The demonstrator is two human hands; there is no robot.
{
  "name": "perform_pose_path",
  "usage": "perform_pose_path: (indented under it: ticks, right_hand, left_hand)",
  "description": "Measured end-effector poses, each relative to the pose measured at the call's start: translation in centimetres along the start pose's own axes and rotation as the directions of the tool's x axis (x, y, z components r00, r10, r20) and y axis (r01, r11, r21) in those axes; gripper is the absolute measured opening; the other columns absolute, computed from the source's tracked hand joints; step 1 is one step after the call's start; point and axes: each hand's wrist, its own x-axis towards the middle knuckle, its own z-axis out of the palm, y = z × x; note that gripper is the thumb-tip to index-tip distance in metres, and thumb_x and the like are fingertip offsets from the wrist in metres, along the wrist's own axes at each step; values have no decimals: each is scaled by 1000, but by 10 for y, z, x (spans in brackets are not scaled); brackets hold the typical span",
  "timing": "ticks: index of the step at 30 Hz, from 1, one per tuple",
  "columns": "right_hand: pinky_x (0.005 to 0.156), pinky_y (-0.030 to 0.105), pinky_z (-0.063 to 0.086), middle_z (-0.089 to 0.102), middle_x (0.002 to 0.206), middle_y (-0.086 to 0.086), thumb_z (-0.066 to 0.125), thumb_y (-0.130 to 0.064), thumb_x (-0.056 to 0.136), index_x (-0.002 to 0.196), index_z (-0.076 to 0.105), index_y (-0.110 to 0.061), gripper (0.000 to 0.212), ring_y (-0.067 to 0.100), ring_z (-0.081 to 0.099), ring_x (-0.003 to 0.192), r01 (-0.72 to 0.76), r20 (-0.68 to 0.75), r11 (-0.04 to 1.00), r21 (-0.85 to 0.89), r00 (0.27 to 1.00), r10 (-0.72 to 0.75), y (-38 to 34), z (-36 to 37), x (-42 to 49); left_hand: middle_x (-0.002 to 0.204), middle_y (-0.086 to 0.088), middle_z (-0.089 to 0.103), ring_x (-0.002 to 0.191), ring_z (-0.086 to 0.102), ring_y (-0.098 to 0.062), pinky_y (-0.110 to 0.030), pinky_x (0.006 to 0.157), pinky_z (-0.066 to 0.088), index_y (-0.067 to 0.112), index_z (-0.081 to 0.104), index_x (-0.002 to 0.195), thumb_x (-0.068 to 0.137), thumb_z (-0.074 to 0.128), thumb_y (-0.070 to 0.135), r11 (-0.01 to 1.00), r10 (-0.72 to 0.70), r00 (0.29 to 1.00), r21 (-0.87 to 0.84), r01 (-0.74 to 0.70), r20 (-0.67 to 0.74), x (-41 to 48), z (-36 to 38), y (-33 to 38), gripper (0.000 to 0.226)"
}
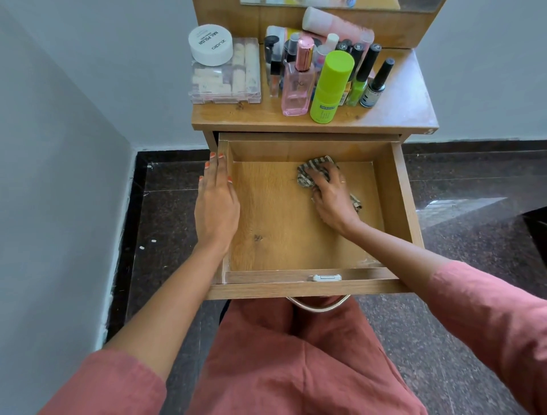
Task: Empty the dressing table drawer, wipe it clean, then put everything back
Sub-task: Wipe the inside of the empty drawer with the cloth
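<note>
The wooden drawer [396, 189] of the dressing table is pulled out over my lap, and only a cloth lies inside it. My right hand [333, 197] presses a striped grey cloth [309, 174] against the drawer floor near the back right, fingers curled over it. My left hand [216, 198] rests flat on the drawer's left wall, fingers straight. On the tabletop [399, 109] stand the cosmetics: a lime green bottle [330, 86], a pink perfume bottle [297, 86], several nail polishes [373, 80], a white nail polish jar [210, 44] on a clear plastic box [225, 80].
A grey wall stands close on the left. Dark speckled floor [473, 207] surrounds the table. The drawer's metal handle [318, 305] hangs over my knees. A mirror edge [325, 3] shows at the top.
</note>
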Motion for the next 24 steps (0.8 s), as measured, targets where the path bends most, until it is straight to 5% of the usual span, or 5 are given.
perform_pose_path:
  ticks: [9, 14, 16, 19, 24]
  right_hand:
    - [115, 49, 18, 25, 148, 13, 43, -13, 93, 138, 39, -22, 46, 33, 24, 135, 371, 280, 926, -73, 899, -338, -62, 24, -25]
    - [112, 48, 22, 37, 143, 15, 56, -13, 87, 134, 44, -21, 49, 34, 37, 130, 460, 242, 835, -302, 884, -399, -55, 20, -19]
    - [108, 48, 29, 45, 137, 16, 66, -14, 80, 127, 53, -20, 50, 34, 41, 128, 380, 142, 855, -351, 925, -353, -50, 14, -17]
    - [109, 44, 22, 29, 146, 16, 51, -15, 89, 137, 39, -18, 49, 32, 24, 135, 161, 111, 912, -376, 986, -129, -35, -2, -13]
    - [91, 42, 42, 36, 136, 22, 49, -9, 90, 128, 43, -4, 39, 38, 36, 124, -165, -29, 857, -489, 985, 173, -2, -29, -2]
  left_hand:
    - [155, -5, 18, 142, 18, -22, -37, 116, 22, 12, 23, 145, 100, 27, 16, 1000, -14, 1000, 23, 13, 20, 0, -2, 1, 45]
    - [154, -5, 20, 142, 20, -22, -39, 115, 26, 13, 24, 145, 100, 28, 16, 1000, -11, 1000, 25, 10, 17, -1, -2, 1, 45]
    - [154, -6, 21, 142, 22, -22, -40, 115, 27, 12, 25, 144, 100, 28, 15, 1000, -8, 1000, 16, 7, 17, 0, -2, 0, 45]
    - [154, -6, 21, 142, 21, -22, -39, 115, 26, 11, 25, 144, 100, 28, 14, 1000, -9, 1000, 5, 9, 15, 0, -1, -1, 45]
    - [154, -6, 20, 142, 20, -22, -37, 116, 24, 11, 25, 144, 100, 28, 14, 1000, -8, 1000, -3, 8, 15, 0, -1, 0, 45]
